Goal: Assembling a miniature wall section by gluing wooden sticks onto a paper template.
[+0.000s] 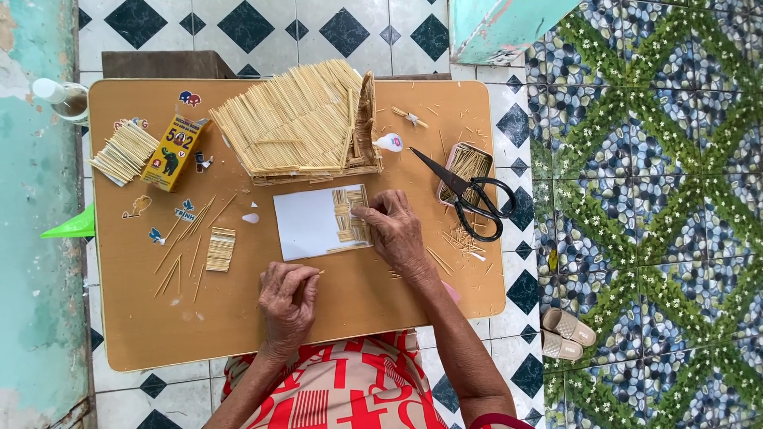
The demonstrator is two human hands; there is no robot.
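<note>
Red and white cloth is being worn by the person at the near edge of the brown counter. A thin stick is being pinched between the fingers of the left hand, which is being rested on the counter. A little farther off, the right hand is being laid on a white card, and its fingers are being pressed down, close together, on a small mat of sticks that is being kept on the card's right side. Loose sticks are being left on the counter to the left. Black scissors are being left open beside a small tray of sticks on the right. Farther back, a big stick roof is being kept, with a yellow box and a stick bundle to its left.
</note>
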